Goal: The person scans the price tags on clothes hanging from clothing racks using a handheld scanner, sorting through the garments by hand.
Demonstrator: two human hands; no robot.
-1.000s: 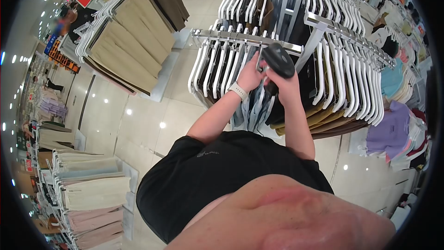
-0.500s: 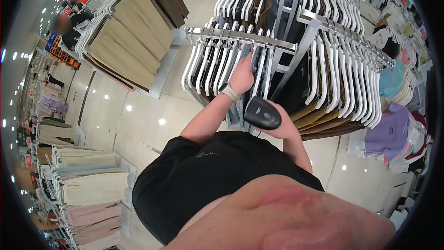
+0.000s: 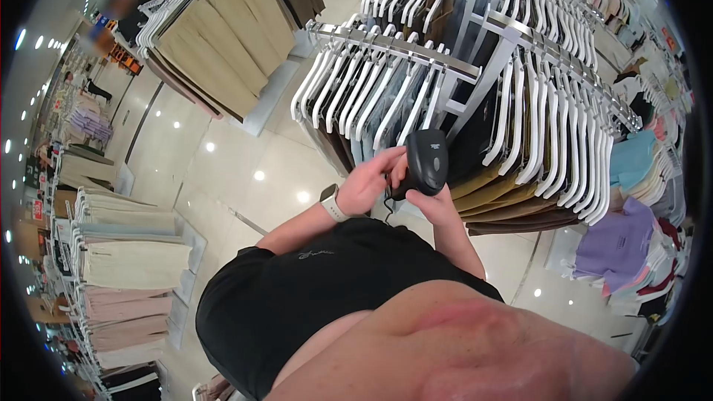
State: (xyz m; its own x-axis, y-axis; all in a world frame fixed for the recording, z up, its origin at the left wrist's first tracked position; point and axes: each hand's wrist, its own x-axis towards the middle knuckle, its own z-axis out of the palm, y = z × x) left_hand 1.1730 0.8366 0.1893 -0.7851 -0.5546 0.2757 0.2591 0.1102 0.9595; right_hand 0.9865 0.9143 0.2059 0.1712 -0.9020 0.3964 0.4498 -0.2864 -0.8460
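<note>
My right hand [image 3: 437, 206] is closed around the handle of a black handheld barcode scanner [image 3: 427, 162], held upright in front of my chest. A thin black cord [image 3: 388, 209] hangs below it. My left hand [image 3: 365, 184], with a watch [image 3: 331, 200] on its wrist, is close against the left side of the scanner with its fingers bent. The scanner partly covers those fingertips, so what they hold, if anything, is hidden. Just beyond both hands, jeans and dark trousers hang on white hangers [image 3: 362, 93] from a metal rail [image 3: 394, 43].
To the right, brown and olive trousers [image 3: 483, 197] hang on a second rail [image 3: 564, 59]. Beige trousers [image 3: 223, 37] fill a rack at upper left; pale and pink trousers [image 3: 134, 263] hang at lower left. A purple top [image 3: 616, 241] is at far right. Blurred people [image 3: 130, 18] stand at upper left.
My left hand has come down from the hangers on the rail to beside the scanner, its pointing finger now bent. The scanner has turned more upright in my right hand.
</note>
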